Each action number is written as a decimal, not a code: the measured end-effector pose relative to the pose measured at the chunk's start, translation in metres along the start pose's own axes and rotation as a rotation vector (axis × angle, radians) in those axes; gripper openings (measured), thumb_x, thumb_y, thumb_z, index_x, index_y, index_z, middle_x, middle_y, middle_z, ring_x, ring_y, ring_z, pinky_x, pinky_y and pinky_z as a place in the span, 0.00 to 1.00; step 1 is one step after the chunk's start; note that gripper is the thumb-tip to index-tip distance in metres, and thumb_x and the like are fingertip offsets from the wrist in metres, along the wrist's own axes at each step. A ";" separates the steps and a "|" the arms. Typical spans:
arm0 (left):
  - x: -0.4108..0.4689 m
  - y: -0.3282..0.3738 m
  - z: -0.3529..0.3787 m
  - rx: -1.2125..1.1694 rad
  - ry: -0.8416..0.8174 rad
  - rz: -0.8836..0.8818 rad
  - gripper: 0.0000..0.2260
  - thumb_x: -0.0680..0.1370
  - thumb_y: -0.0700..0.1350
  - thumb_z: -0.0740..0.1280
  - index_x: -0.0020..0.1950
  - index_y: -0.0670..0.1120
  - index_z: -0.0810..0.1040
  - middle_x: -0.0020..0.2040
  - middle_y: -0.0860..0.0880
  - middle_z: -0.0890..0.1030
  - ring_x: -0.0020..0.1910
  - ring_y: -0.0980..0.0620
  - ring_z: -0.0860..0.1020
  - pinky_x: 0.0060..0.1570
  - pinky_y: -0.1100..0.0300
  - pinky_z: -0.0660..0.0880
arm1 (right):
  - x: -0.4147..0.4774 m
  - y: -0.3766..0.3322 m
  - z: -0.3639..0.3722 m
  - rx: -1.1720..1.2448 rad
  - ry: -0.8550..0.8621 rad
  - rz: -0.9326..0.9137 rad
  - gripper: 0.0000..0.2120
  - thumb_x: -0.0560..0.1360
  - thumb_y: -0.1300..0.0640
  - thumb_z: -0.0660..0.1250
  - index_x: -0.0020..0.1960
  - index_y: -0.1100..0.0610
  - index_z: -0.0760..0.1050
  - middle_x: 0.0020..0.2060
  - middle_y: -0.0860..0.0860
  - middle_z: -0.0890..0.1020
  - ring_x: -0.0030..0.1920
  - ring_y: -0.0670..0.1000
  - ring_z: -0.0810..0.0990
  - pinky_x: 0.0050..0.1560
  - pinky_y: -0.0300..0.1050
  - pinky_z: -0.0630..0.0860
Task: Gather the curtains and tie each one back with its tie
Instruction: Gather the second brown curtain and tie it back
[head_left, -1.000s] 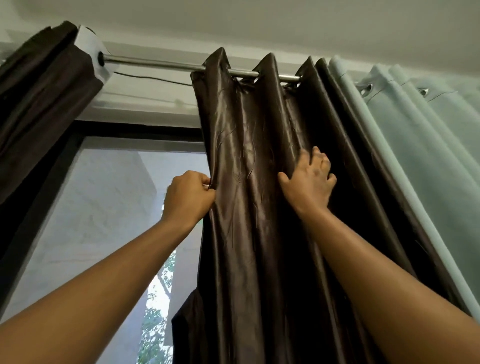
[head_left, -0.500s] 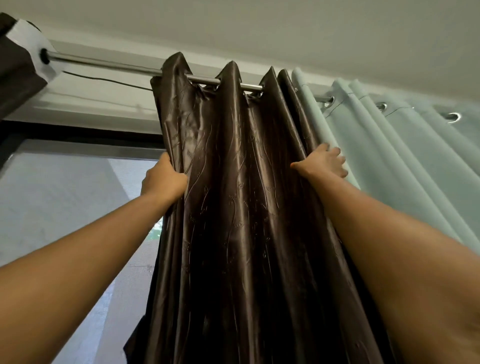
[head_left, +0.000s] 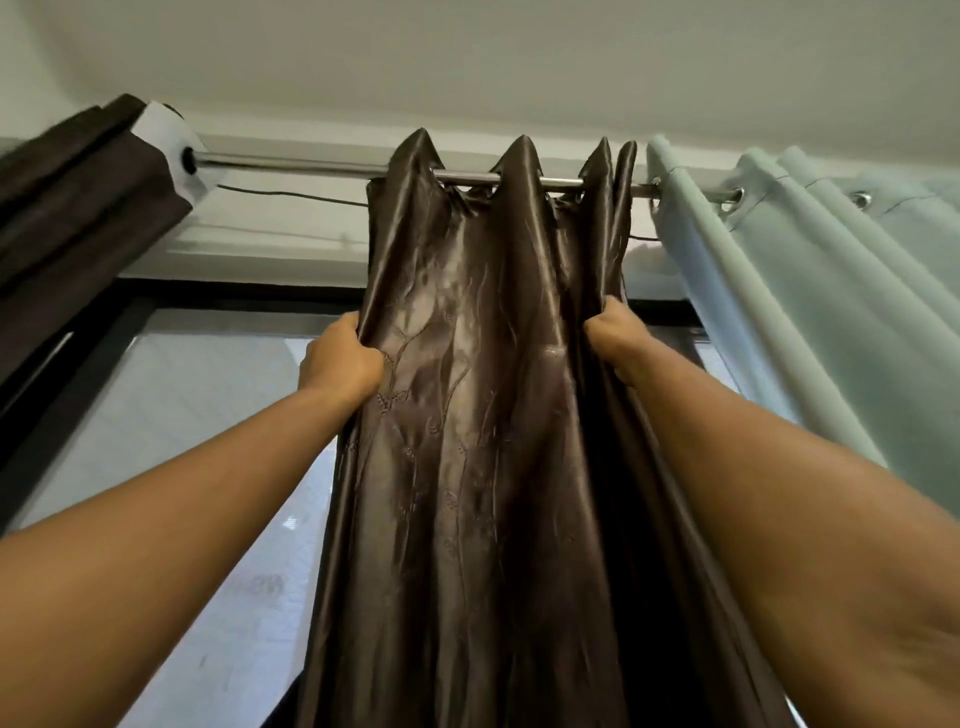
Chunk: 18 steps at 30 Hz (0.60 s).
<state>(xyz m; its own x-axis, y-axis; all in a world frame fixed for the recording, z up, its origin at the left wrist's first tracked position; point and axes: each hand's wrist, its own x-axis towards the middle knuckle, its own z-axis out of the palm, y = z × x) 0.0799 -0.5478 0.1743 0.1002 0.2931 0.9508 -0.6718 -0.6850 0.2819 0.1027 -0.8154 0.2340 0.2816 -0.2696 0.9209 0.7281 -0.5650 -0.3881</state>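
While my arms reach up, my left hand (head_left: 340, 364) and right hand (head_left: 610, 338) each grip, fingers curled, one side of the shiny, pleated brown curtain (head_left: 483, 426), which hangs from the metal rod (head_left: 311, 165).

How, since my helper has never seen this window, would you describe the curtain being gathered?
Follow the metal rod below the ceiling to its middle. There hangs the shiny brown curtain, left hand and right hand gripping its sides. It gleams; the matt brown curtain leftward and pale green curtain rightward don't.
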 end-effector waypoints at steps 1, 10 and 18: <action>0.004 -0.003 -0.005 0.010 -0.007 0.005 0.20 0.76 0.36 0.60 0.67 0.49 0.73 0.55 0.45 0.79 0.53 0.40 0.75 0.51 0.52 0.72 | -0.002 -0.013 0.013 -0.012 -0.013 -0.043 0.17 0.73 0.59 0.62 0.62 0.59 0.72 0.59 0.60 0.77 0.59 0.61 0.75 0.62 0.51 0.72; 0.024 -0.026 -0.033 -0.131 -0.097 -0.008 0.10 0.75 0.36 0.62 0.50 0.47 0.79 0.44 0.45 0.81 0.43 0.44 0.79 0.35 0.57 0.72 | -0.050 -0.123 0.127 -0.034 -0.376 -0.334 0.15 0.78 0.60 0.60 0.64 0.61 0.72 0.62 0.61 0.76 0.62 0.60 0.74 0.64 0.51 0.70; 0.009 -0.020 -0.026 -0.351 -0.221 -0.072 0.10 0.79 0.49 0.62 0.57 0.50 0.79 0.52 0.45 0.82 0.52 0.43 0.80 0.56 0.46 0.77 | -0.066 -0.094 0.098 -0.147 -0.134 -0.122 0.25 0.74 0.51 0.58 0.68 0.60 0.63 0.64 0.61 0.72 0.61 0.63 0.72 0.59 0.52 0.71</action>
<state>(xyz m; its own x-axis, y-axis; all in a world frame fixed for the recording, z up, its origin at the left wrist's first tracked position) 0.0750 -0.5144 0.1735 0.2855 0.1557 0.9456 -0.8629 -0.3875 0.3243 0.0770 -0.6675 0.2132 0.2845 -0.0919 0.9542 0.6660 -0.6970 -0.2657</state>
